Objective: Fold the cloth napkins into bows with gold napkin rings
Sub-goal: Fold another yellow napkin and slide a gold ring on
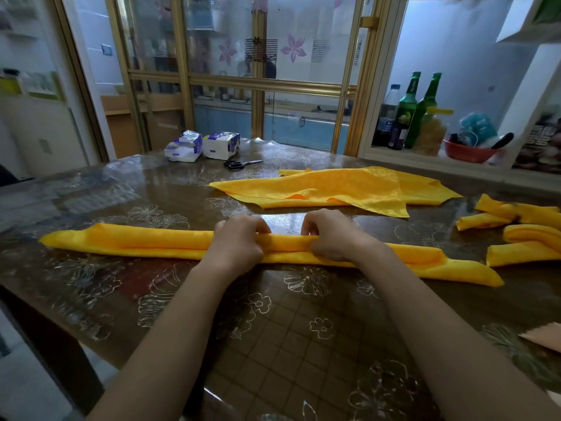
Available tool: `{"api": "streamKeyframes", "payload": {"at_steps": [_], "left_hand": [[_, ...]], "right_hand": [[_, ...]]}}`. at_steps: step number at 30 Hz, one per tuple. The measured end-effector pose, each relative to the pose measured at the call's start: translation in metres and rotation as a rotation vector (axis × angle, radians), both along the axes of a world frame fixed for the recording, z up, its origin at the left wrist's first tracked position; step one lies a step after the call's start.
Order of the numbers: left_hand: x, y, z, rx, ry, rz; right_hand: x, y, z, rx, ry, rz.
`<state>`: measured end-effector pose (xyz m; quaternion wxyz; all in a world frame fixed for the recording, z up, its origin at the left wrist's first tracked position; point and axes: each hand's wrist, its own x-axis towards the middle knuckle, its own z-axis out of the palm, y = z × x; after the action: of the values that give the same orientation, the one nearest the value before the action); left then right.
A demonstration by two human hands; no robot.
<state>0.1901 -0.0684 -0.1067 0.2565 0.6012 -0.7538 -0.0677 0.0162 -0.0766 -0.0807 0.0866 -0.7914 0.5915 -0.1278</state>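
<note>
A yellow napkin (136, 241), already folded down into a long narrow band, is laid crosswise on the table (273, 329) just in front of the person, its pointed ends reaching out to either side. The middle of the band is held by both hands. The left grip (239, 241) is closed on the cloth, its fingers curled over the far edge, and the right grip (331, 235) is closed on it in the same way just beside, with a short stretch of band left bare between the two.

The step in hand is judged to be the narrowing of the band: the upper fold is being pinched and pressed along its centre, so that a firm strip is made before any bow is shaped.

Behind the band, unfolded napkins (334, 189) are spread in a loose heap, and folded pieces (522, 235) are gathered at the right edge of the table (whether rings are already fitted on them cannot be told). Scissors (241, 164) and two tissue packs (203, 145) are set well apart at the far side.

For the next move, the crease would need to be smoothed outward toward both ends, and the ends then brought in to the centre to form loops. No gold ring can be made out, so one would have to be fetched before the middle is cinched.
</note>
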Motion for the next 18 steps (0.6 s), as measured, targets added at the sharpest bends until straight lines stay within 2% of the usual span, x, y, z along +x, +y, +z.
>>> {"api": "streamKeyframes", "payload": {"at_steps": [3, 7, 10, 12, 13, 15, 17, 18], "left_hand": [[-0.005, 0.004, 0.002, -0.058, -0.03, -0.015], [-0.014, 0.01, 0.006, -0.062, -0.16, -0.007], [-0.02, 0.012, 0.004, -0.11, -0.212, 0.037], [-0.024, 0.013, 0.001, -0.104, -0.194, 0.05], [-0.025, 0.013, -0.001, -0.085, -0.178, 0.049], [-0.026, 0.012, -0.003, -0.042, -0.148, 0.06], [-0.028, 0.012, -0.005, 0.018, -0.144, 0.102], [-0.031, 0.011, -0.006, 0.043, -0.172, 0.133]], "right_hand": [[0.001, 0.001, -0.006, -0.035, 0.04, -0.02], [0.005, 0.002, -0.007, 0.032, 0.15, 0.007], [0.003, 0.007, 0.011, 0.291, 0.165, 0.034], [-0.002, 0.01, 0.022, 0.433, 0.038, -0.005], [-0.003, 0.01, 0.021, 0.415, -0.054, -0.034], [-0.003, 0.006, 0.01, 0.167, -0.144, -0.127], [0.004, 0.002, -0.01, -0.159, 0.026, -0.198], [0.007, 0.0, -0.019, -0.193, 0.102, -0.176]]}}
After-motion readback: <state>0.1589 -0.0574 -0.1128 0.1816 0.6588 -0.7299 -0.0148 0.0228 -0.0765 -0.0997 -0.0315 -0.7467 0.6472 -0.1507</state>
